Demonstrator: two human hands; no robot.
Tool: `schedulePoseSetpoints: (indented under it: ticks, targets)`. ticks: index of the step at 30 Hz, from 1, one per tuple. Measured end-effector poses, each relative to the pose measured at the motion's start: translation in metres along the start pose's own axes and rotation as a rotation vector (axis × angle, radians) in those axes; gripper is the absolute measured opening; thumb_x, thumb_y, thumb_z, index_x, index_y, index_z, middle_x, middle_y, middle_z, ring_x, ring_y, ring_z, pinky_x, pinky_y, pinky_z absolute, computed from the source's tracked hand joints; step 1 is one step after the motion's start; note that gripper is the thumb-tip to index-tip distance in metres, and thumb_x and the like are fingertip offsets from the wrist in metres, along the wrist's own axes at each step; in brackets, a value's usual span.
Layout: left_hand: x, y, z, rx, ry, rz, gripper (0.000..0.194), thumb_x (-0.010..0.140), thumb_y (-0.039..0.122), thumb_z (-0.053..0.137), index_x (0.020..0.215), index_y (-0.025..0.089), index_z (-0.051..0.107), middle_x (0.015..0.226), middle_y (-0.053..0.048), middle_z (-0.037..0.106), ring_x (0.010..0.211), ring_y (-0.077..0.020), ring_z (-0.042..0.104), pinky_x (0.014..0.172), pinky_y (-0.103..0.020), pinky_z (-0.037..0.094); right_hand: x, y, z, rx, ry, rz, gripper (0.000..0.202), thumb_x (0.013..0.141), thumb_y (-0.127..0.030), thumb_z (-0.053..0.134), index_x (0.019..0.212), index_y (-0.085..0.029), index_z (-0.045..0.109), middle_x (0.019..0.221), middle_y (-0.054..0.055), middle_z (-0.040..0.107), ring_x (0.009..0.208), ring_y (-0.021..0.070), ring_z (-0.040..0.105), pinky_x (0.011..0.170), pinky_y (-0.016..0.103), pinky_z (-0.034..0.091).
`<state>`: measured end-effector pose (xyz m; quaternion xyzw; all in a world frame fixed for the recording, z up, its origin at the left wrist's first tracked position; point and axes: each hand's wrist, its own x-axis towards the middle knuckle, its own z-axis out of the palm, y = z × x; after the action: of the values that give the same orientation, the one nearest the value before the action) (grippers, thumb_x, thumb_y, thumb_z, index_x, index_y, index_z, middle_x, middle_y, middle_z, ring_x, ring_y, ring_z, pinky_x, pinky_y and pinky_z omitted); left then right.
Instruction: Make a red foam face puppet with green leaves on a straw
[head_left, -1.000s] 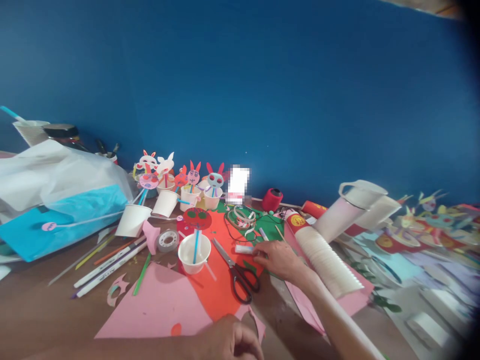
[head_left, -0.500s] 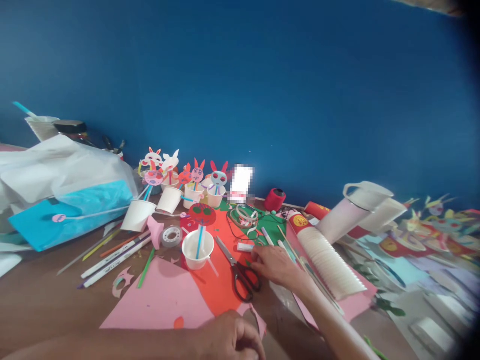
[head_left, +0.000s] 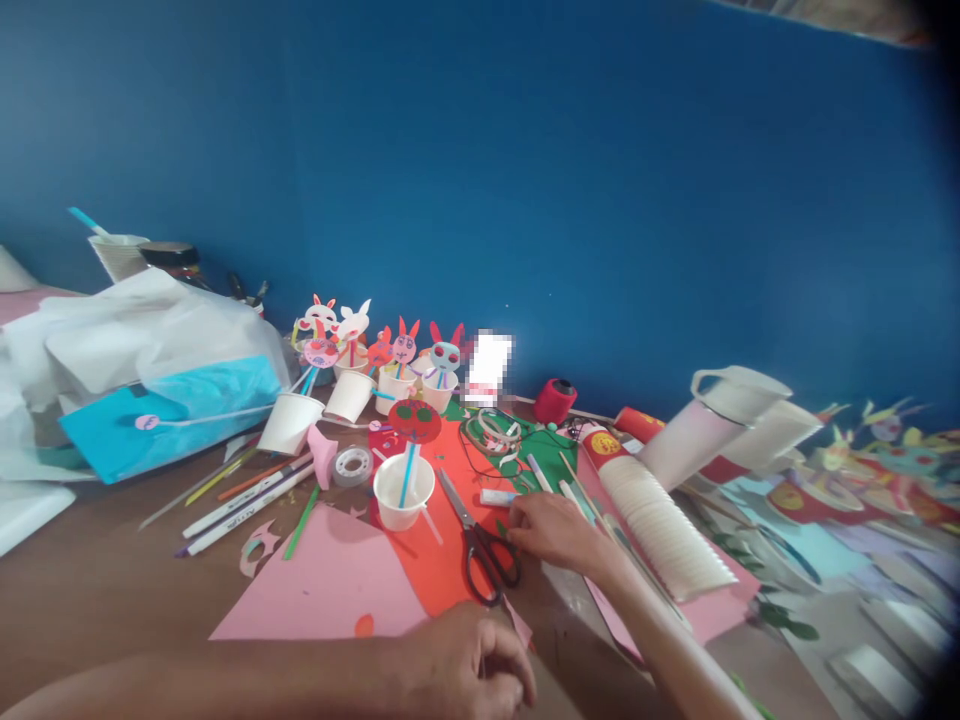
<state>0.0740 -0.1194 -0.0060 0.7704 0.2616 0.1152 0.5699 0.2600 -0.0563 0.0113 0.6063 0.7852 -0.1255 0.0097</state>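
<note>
My left hand (head_left: pixel 472 660) rests at the near edge of the table by the pink paper (head_left: pixel 322 590), its fingers curled in and nothing seen in them. My right hand (head_left: pixel 559 530) is beside the handles of the black scissors (head_left: pixel 491 560), fingers bent down near a small white tube (head_left: pixel 496 497); whether they pinch anything is hidden. The scissors lie on red paper (head_left: pixel 442 570), blades apart from the white cup (head_left: pixel 403 492). In that cup stands a blue straw with a red paper face (head_left: pixel 415 421).
Cups with rabbit faces (head_left: pixel 405 350) stand behind. Markers (head_left: pixel 244 510) and a tape roll (head_left: pixel 351 466) lie left, near a plastic bag (head_left: pixel 150 330). To the right are a cup stack (head_left: pixel 660 520), a white jug (head_left: pixel 697 430) and red thread (head_left: pixel 555 400).
The view has shifted slightly, so the left-side objects appear further right. Both hands keep nearly the same pose and place.
</note>
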Motion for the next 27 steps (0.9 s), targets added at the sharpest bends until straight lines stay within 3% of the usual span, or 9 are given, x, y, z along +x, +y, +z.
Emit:
schedulePoseSetpoints:
  ticks: [5,9,16,23,27]
  targets:
    - [-0.002,0.012,-0.005,0.008,0.023,0.048,0.034,0.064,0.005,0.040,0.076,0.018,0.069,0.065,0.002,0.064,0.055,-0.0086,0.057,0.053,-0.015,0.041,0.001,0.000,-0.003,0.024,-0.046,-0.049,0.011,0.070,-0.023,0.053,0.072,-0.019,0.062,0.072,0.000,0.063,0.067,0.0148,0.054,0.053,0.023,0.026]
    - [-0.010,0.017,-0.012,0.041,0.035,0.003,0.033,0.067,0.007,0.039,0.077,0.017,0.069,0.062,0.002,0.061,0.047,-0.0067,0.053,0.048,-0.015,0.039,0.001,-0.002,-0.005,0.021,-0.047,-0.069,0.012,0.070,-0.022,0.051,0.072,-0.018,0.062,0.070,0.000,0.062,0.065,0.0141,0.054,0.052,0.023,0.025]
    - [-0.028,-0.003,-0.012,-0.039,0.089,-0.138,0.030,0.068,0.009,0.039,0.077,0.016,0.066,0.062,0.002,0.064,0.041,-0.0048,0.049,0.041,-0.014,0.037,-0.002,-0.007,-0.007,-0.030,-0.023,-0.028,0.015,0.072,-0.030,0.052,0.070,-0.018,0.062,0.070,0.002,0.062,0.066,0.0161,0.054,0.051,0.024,0.024]
    - [-0.031,-0.003,-0.015,-0.156,0.134,-0.110,0.027,0.067,0.011,0.041,0.078,0.014,0.065,0.063,0.001,0.063,0.042,-0.0057,0.045,0.040,-0.016,0.037,-0.004,-0.009,-0.010,0.028,-0.039,-0.051,0.010,0.070,-0.025,0.053,0.068,-0.018,0.061,0.065,0.000,0.060,0.061,0.0141,0.053,0.049,0.023,0.024]
    - [-0.024,-0.004,-0.023,-0.398,0.276,-0.153,0.018,0.072,0.019,0.045,0.078,0.012,0.060,0.062,-0.002,0.061,0.048,-0.0088,0.049,0.041,-0.018,0.038,-0.010,-0.017,-0.021,0.163,-0.023,-0.103,0.011,0.073,-0.024,0.052,0.066,-0.018,0.059,0.063,-0.003,0.059,0.060,0.0115,0.052,0.051,0.021,0.029]
